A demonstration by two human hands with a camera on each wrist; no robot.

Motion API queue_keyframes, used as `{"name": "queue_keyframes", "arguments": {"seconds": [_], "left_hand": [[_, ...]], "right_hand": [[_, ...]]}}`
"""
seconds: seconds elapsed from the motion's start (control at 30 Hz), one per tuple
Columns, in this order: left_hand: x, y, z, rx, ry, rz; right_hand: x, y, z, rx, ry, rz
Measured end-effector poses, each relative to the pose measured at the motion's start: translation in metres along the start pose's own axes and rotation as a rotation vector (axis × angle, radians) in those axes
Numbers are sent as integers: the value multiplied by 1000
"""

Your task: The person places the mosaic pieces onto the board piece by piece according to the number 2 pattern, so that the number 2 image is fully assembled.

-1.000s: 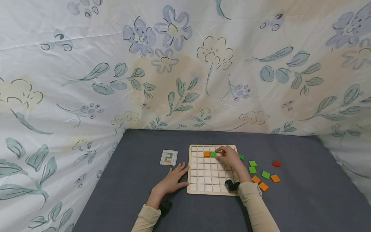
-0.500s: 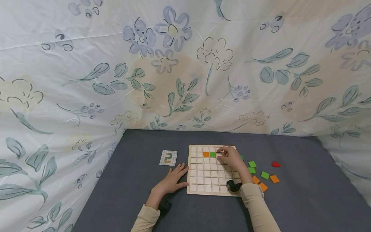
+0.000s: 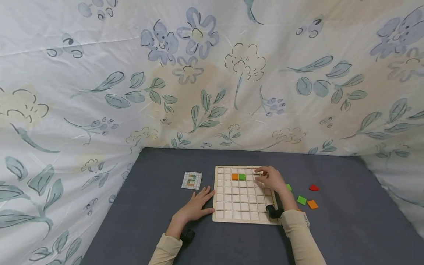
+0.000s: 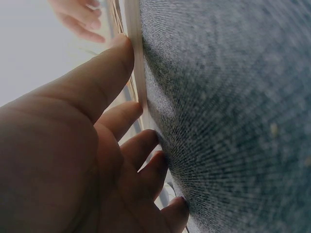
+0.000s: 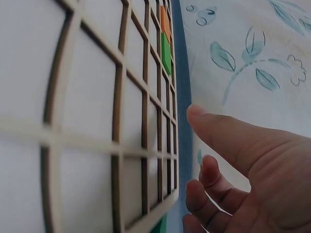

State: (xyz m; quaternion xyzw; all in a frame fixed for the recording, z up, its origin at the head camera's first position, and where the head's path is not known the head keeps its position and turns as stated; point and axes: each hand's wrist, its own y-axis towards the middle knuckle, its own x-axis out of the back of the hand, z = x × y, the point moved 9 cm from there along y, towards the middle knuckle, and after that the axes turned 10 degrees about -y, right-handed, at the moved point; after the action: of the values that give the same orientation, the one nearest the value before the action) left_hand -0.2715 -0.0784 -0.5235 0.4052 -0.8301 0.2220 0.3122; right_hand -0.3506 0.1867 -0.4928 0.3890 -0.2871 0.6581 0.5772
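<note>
A wooden grid board (image 3: 228, 206) lies on the dark cloth. In its upper rows an orange tile (image 3: 235, 176) and a green tile (image 3: 242, 176) sit side by side in their cells. My left hand (image 3: 195, 206) has its fingers spread, thumb and index fingertip against the board's left edge; the left wrist view shows the thumb (image 4: 116, 53) on that wooden edge. Over the board's upper right, my right hand (image 3: 273, 179) hovers with nothing between thumb and fingers. The right wrist view shows this right hand (image 5: 262, 165) apart from the grid.
Left of the board lies a small pattern card (image 3: 191, 180). To the right are loose tiles: a green one (image 3: 301, 200), an orange one (image 3: 312, 204) and a red rounded one (image 3: 314, 188). My right forearm hides others. A flowered curtain (image 3: 212, 73) hangs behind.
My right hand has moved right across the board, away from the green tile in the grid, and its forearm now covers more of the loose tiles. The left hand stays in place.
</note>
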Motion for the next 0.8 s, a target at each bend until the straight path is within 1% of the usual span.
{"name": "queue_keyframes", "arguments": {"seconds": [0.17, 0.43, 0.67, 0.8], "left_hand": [[1, -1, -1, -4, -3, 3], [2, -1, -1, -6, 0, 2], [1, -2, -3, -15, 1, 9], [1, -3, -5, -20, 0, 11]], "right_hand": [[6, -2, -13, -3, -8, 1], [16, -6, -24, 6, -38, -10], [25, -11, -38, -29, -72, -25], [28, -15, -44, -31, -92, -36]]}}
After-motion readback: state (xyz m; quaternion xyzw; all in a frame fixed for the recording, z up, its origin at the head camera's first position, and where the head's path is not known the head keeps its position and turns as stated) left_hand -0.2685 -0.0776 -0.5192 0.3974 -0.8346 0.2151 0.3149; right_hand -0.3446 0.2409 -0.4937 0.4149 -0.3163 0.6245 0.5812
